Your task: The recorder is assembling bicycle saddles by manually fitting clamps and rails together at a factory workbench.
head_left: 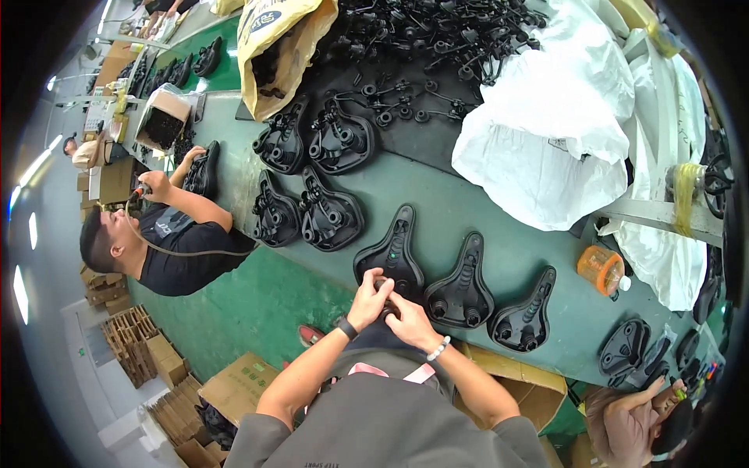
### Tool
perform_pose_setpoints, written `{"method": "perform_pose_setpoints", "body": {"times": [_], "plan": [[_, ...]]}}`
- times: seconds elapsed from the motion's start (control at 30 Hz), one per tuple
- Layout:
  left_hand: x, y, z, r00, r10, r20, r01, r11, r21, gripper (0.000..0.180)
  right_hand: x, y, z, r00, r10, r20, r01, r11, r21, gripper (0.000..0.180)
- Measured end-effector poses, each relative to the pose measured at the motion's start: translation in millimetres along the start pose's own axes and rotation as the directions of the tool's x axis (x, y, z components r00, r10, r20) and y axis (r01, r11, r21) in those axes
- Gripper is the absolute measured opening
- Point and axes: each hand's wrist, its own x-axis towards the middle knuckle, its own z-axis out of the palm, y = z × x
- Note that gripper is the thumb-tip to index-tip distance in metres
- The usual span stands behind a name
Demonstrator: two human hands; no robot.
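Over the wide end of an upturned black bicycle saddle (396, 248), at the table's near edge, my two hands meet. My left hand (368, 303) is closed, its fingertips on a small dark part (382, 287) whose kind I cannot make out. Fingers bent, my right hand (412, 321) closes in from the other side against the same spot. Just right of them lie two more upturned saddles (462, 285) (527, 316) with round black pieces at their wide ends. To the left, several saddles (331, 214) carry clamp fittings.
Loose black clamp parts (437, 39) heap at the back beside a yellow sack (273, 47). White sacks (546, 132) and an orange bottle (601, 269) stand right. A co-worker (179, 234) works at left with a corded tool; another person (644, 417) sits lower right. Cardboard boxes (242, 386) lie below.
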Motion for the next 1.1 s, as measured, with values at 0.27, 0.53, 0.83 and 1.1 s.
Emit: {"method": "perform_pose_setpoints", "body": {"times": [0.27, 0.53, 0.83, 1.1], "plan": [[24.1, 3.1, -21.9, 0.978, 0.165, -0.131, -0.149, 0.981, 0.123, 0.030, 14.3, -7.7, -0.5, 0.894, -0.424, -0.148, 0.304, 0.814, -0.496, 0.046], [59.3, -21.8, -74.5, 0.595, 0.569, 0.568, -0.799, 0.494, 0.342, 0.029, 27.6, 9.1, 8.8, 0.975, -0.077, -0.208, -0.089, 0.723, -0.685, 0.026], [93.5, -33.1, -103.3, 0.315, 0.715, 0.624, -0.947, 0.193, 0.256, 0.037, 48.0, 3.4, 39.3, 0.981, -0.008, -0.193, -0.165, 0.488, -0.857, 0.034], [112.5, 3.8, -139.6, 0.454, 0.757, 0.469, -0.880, 0.464, 0.102, 0.033, 179.9, -27.1, -16.3, 0.784, 0.073, -0.617, -0.310, 0.907, -0.287, 0.021]]}}
